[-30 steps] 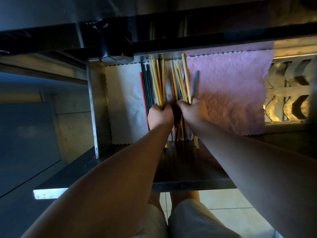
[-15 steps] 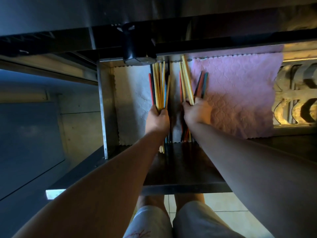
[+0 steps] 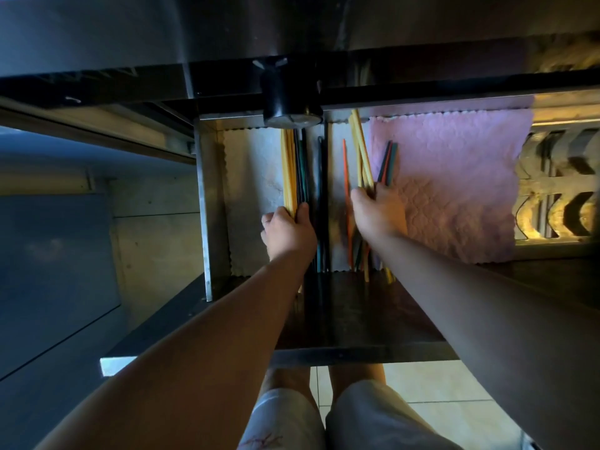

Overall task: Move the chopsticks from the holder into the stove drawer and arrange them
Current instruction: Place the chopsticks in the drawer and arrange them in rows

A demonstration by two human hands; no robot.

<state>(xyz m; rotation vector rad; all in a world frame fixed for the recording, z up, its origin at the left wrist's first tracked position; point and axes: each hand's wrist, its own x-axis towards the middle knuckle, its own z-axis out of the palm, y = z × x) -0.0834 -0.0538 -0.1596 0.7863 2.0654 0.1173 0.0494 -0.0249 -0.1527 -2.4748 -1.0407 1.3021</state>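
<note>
Head view: stove drawer stands open at centre frame, seen from above. Its metal side wall is at left-centre and its dark front panel at lower centre. Inside, a white liner covers the left part of the bottom & a pink quilted cloth the right part. All chopsticks in view lie in the drawer, running front-to-back, approx. betw. the two cloths.

Left hand, just left of centre, has fingers curled round the left bundle: yellow sticks w/ dark green/black ones, tight & parallel by the white liner's right edge.

Right hand, just right of centre, is clamped on the right bundle: yellow, orange, red & teal sticks, fanned out twd the upper frame, some over the pink cloth's left edge.

Betw. the hands a few dark chopsticks lie straight.

A black knob sits at upper centre, over the drawer's back edge. An ornate metal grille is at far right. Tiled floor & the person's light shorts show at the bottom.
</note>
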